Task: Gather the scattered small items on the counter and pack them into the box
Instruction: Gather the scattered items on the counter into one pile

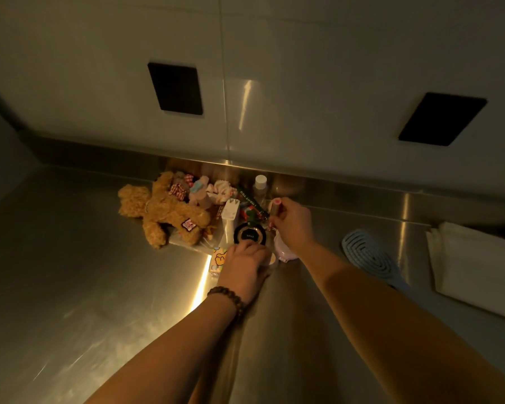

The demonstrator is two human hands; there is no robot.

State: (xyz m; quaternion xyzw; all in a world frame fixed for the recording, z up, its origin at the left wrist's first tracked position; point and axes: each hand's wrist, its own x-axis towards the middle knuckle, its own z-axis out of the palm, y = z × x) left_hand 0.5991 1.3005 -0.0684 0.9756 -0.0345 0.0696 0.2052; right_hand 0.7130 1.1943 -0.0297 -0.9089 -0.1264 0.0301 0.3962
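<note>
A small tube point(275, 206) stood pinched in the curled right hand point(293, 225), above the pile by the far wall. The left hand point(244, 265), fingers bent, pressed on a round compact point(249, 235). A teddy bear point(164, 211) lay left, a comb point(368, 258) right, on the steel counter point(70, 287).

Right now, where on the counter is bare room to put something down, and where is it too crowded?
Bare steel lies left of the teddy bear, in front of the pile on both sides of the arms, and between the right hand and the blue hairbrush. It is crowded at the back wall, from the bear to the small bottle, where the left hand rests by the round compact.
</note>
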